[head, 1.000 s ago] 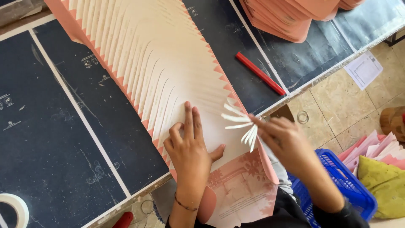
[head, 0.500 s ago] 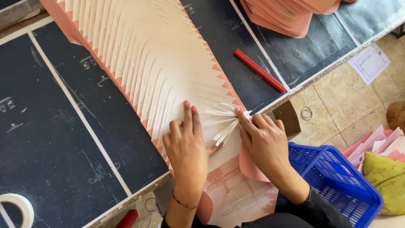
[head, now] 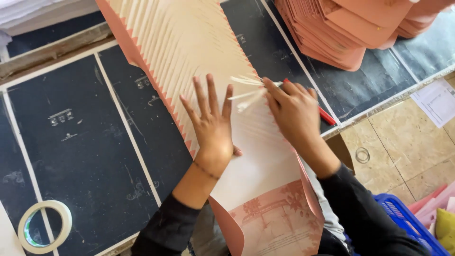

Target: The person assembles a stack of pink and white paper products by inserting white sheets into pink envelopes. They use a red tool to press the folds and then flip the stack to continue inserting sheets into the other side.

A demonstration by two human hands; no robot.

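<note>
A long fanned row of salmon-pink envelopes [head: 189,52] with cream flaps lies slanted across the black table [head: 80,142]. My left hand [head: 211,121] presses flat on the row, fingers spread. My right hand [head: 294,111] pinches several thin white strips [head: 246,92] that stick out leftward over the flaps. The nearest envelope [head: 279,223] hangs off the table's front edge and shows a printed reddish picture. A red pen [head: 327,116] lies partly under my right hand.
A stack of pink envelopes [head: 360,28] sits at the back right. A roll of white tape [head: 43,226] lies at the front left. Beyond the table's right edge are tiled floor, a paper sheet [head: 438,102] and a blue basket [head: 412,225].
Both hands have moved farther up the row, away from the table's front edge. The right hand still holds the white strips, now over flaps higher up.
</note>
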